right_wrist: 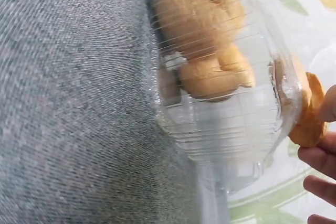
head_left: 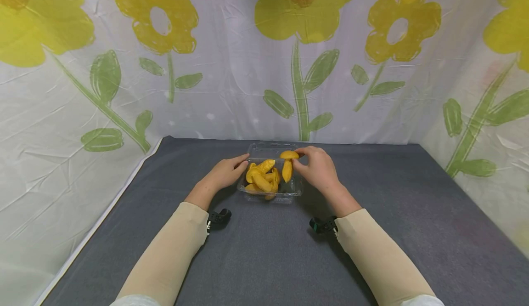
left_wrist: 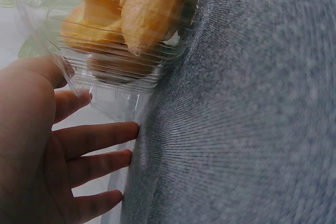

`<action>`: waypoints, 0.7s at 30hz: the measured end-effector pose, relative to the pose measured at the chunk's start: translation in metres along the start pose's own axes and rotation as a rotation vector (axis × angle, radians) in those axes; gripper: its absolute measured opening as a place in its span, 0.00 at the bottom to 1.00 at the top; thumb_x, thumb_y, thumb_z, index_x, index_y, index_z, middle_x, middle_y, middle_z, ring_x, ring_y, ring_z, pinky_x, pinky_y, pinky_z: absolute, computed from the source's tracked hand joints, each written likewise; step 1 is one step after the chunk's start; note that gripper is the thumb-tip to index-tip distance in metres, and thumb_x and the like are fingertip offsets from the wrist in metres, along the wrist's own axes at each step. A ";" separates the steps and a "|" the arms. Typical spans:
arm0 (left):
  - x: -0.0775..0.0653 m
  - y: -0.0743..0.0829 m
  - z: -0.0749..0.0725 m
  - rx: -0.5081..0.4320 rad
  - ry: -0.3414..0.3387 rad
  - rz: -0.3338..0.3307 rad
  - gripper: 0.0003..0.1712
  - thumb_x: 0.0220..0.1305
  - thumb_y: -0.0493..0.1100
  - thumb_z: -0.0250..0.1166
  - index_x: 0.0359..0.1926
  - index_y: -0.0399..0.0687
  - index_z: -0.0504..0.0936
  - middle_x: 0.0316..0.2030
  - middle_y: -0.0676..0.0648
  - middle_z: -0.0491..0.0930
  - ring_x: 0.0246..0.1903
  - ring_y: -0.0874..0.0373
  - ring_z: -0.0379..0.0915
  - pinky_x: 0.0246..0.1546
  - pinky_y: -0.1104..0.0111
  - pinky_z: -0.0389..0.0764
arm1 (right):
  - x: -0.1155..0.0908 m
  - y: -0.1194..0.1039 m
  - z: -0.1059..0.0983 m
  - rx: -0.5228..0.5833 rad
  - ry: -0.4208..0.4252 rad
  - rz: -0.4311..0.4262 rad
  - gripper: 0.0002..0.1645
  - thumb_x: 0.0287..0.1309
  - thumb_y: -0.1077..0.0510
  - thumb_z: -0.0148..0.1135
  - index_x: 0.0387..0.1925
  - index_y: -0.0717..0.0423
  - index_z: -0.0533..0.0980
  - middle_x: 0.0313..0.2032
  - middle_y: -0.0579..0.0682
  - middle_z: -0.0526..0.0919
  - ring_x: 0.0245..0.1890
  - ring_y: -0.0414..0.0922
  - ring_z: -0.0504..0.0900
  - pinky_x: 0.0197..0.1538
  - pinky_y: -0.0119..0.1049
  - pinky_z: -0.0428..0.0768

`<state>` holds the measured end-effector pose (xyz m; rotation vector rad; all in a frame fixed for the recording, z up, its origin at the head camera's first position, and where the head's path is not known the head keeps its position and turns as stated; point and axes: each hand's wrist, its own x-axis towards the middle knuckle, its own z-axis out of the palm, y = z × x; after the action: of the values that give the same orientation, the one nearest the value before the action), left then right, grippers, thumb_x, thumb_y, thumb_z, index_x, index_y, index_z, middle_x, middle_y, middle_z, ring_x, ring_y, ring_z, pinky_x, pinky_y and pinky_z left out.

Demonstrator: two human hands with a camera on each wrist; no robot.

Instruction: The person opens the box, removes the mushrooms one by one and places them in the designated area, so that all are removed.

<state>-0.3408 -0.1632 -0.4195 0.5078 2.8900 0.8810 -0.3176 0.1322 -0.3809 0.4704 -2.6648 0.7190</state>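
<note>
A clear plastic box point(head_left: 294, 187) with its lid point(head_left: 264, 149) folded back stands at the middle of the table. Several yellow mushrooms point(head_left: 263, 179) lie together in its left part. My right hand point(head_left: 318, 166) pinches another yellow mushroom point(head_left: 287, 172) by its cap, stem down, over the box's right side; the right wrist view shows this mushroom point(right_wrist: 310, 114) at the rim. At the left edge, my left hand point(head_left: 225, 172) holds the rim between thumb and forefinger. Its other fingers point(left_wrist: 100, 137) are spread out in the left wrist view.
A dark grey cloth point(head_left: 264, 251) covers the table. Behind and at both sides hangs a white curtain point(head_left: 231, 67) printed with yellow flowers. Black wrist straps point(head_left: 323, 224) sit at both cuffs.
</note>
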 end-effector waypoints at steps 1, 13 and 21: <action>0.000 0.000 0.000 0.001 0.000 0.000 0.32 0.84 0.58 0.42 0.81 0.55 0.58 0.28 0.45 0.71 0.18 0.56 0.56 0.50 0.51 0.70 | 0.000 0.000 -0.001 0.003 -0.001 0.001 0.20 0.69 0.50 0.66 0.55 0.58 0.85 0.51 0.55 0.85 0.54 0.57 0.80 0.54 0.54 0.78; 0.000 0.000 0.000 0.004 0.004 0.001 0.32 0.84 0.58 0.42 0.81 0.55 0.58 0.25 0.46 0.71 0.17 0.57 0.56 0.48 0.51 0.71 | 0.000 0.000 -0.014 0.053 0.006 0.036 0.21 0.69 0.50 0.64 0.55 0.57 0.84 0.50 0.54 0.86 0.53 0.56 0.80 0.48 0.52 0.78; -0.001 0.001 0.000 0.006 -0.002 0.001 0.32 0.84 0.58 0.42 0.81 0.55 0.58 0.22 0.47 0.69 0.15 0.57 0.54 0.46 0.52 0.72 | 0.001 0.003 -0.023 0.079 0.016 0.063 0.21 0.68 0.51 0.63 0.55 0.56 0.84 0.49 0.54 0.87 0.48 0.54 0.81 0.44 0.50 0.79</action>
<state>-0.3398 -0.1627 -0.4189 0.5097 2.8912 0.8721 -0.3138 0.1462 -0.3634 0.4012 -2.6546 0.8458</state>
